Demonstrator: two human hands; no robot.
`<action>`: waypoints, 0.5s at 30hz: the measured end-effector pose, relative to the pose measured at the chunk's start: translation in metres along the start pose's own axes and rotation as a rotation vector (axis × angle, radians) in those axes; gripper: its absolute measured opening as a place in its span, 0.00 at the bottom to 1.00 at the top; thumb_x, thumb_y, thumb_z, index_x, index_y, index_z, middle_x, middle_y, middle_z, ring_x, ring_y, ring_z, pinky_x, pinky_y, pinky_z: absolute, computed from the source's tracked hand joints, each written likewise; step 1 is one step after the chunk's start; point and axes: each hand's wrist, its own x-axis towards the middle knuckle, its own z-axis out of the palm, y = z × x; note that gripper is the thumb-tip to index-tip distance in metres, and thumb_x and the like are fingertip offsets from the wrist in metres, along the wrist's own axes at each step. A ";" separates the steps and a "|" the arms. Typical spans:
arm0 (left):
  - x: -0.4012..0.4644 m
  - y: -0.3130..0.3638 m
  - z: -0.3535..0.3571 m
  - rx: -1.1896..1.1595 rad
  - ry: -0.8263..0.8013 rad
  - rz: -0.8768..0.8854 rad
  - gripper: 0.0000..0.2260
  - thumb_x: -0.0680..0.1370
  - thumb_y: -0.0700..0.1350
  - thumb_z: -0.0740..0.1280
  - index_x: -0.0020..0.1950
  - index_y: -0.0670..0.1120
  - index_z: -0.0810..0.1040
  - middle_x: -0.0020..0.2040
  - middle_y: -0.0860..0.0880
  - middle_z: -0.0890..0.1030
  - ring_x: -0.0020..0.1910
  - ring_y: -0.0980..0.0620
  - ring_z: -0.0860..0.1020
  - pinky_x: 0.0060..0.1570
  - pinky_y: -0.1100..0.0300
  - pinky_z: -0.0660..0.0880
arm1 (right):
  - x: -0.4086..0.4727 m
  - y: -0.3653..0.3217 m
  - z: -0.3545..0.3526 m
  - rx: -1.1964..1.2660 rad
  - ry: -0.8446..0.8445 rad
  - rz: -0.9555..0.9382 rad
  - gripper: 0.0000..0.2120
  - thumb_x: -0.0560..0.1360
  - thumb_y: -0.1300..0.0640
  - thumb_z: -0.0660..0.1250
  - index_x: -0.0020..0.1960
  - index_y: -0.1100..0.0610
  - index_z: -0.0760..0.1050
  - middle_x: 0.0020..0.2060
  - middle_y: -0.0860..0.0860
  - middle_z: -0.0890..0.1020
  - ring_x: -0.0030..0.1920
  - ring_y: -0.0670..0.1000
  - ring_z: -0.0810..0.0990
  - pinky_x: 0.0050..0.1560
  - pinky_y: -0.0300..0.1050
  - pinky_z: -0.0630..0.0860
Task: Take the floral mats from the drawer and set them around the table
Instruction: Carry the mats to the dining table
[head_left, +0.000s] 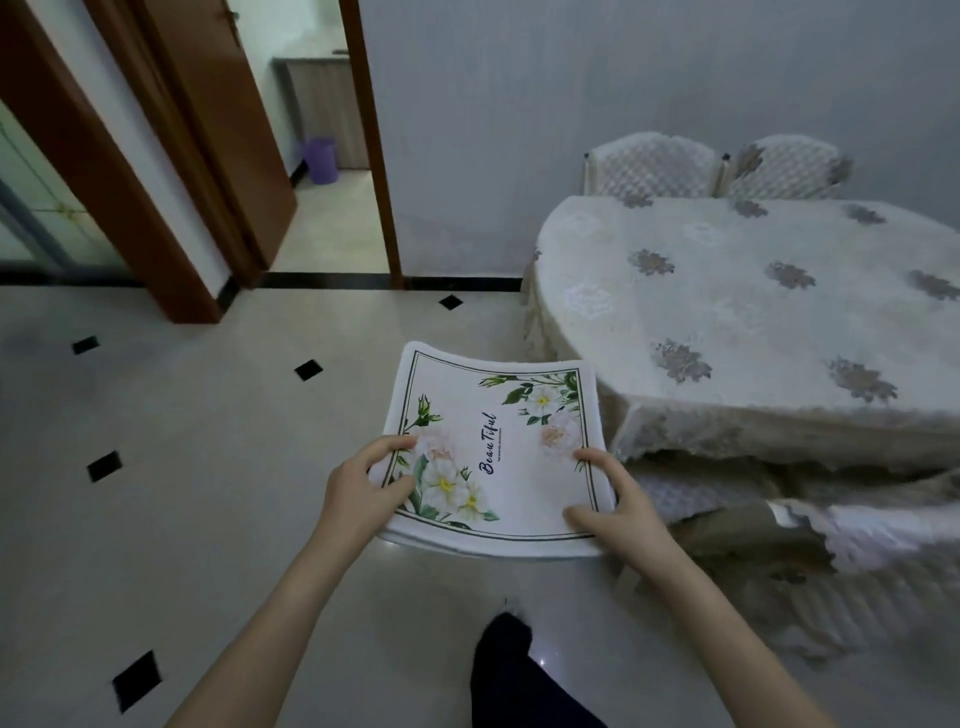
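Note:
I hold a stack of white floral mats (498, 441) in front of me above the tiled floor; the top one shows white and pink flowers and the word "Beautiful". My left hand (363, 483) grips the stack's near left edge, thumb on top. My right hand (618, 506) grips the near right edge, thumb and forefinger on top. The stack sags in the middle. The table (779, 312), covered with a cream lace cloth with grey flower patches, stands to the right of the mats. The drawer is not in view.
Two chairs with lace covers (717, 166) stand behind the table against the wall. Another covered chair (779, 545) is at the table's near side. An open doorway (322, 156) with a purple bin lies at the back left. My dark-clad leg (514, 670) is below.

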 end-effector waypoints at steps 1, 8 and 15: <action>0.019 0.006 0.006 -0.002 -0.005 0.011 0.17 0.70 0.35 0.69 0.53 0.55 0.81 0.52 0.66 0.79 0.55 0.60 0.76 0.57 0.62 0.71 | 0.019 -0.001 -0.006 0.001 0.006 -0.005 0.27 0.67 0.63 0.72 0.58 0.38 0.73 0.53 0.36 0.78 0.48 0.36 0.80 0.44 0.31 0.76; 0.149 0.056 0.047 -0.008 -0.037 0.036 0.17 0.70 0.36 0.69 0.52 0.57 0.81 0.53 0.64 0.79 0.57 0.62 0.75 0.55 0.64 0.70 | 0.143 -0.022 -0.054 -0.030 0.066 -0.036 0.25 0.68 0.60 0.72 0.59 0.39 0.72 0.60 0.39 0.75 0.57 0.36 0.75 0.55 0.32 0.70; 0.252 0.084 0.092 -0.020 -0.123 0.070 0.18 0.71 0.35 0.69 0.53 0.56 0.81 0.55 0.64 0.79 0.56 0.62 0.75 0.54 0.65 0.72 | 0.225 -0.025 -0.090 -0.051 0.149 -0.005 0.24 0.71 0.61 0.71 0.62 0.43 0.71 0.60 0.40 0.75 0.51 0.26 0.72 0.45 0.22 0.69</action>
